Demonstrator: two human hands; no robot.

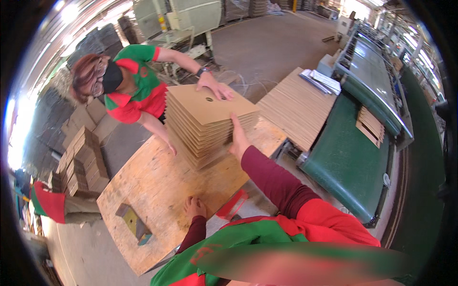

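Stack of brown cardboard pieces [202, 131]: one, upright on wooden table [164, 183], toward the table's one o'clock. From the stack:
Right hand [239, 135]: three o'clock, fingers extended along the stack's side, not closed round it.
Left hand [195, 207]: six o'clock, on tabletop, fingers loosely bent, nothing visibly held.
Co-worker's hand [214, 87]: twelve o'clock, atop the stack.
Green conveyor belt [341, 169]: four o'clock.

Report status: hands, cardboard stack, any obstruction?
Left hand on wooden tabletop. Right hand against cardboard stack, right side. Stack layered, over tabletop's far end. Possible obstruction: co-worker's hand on top.
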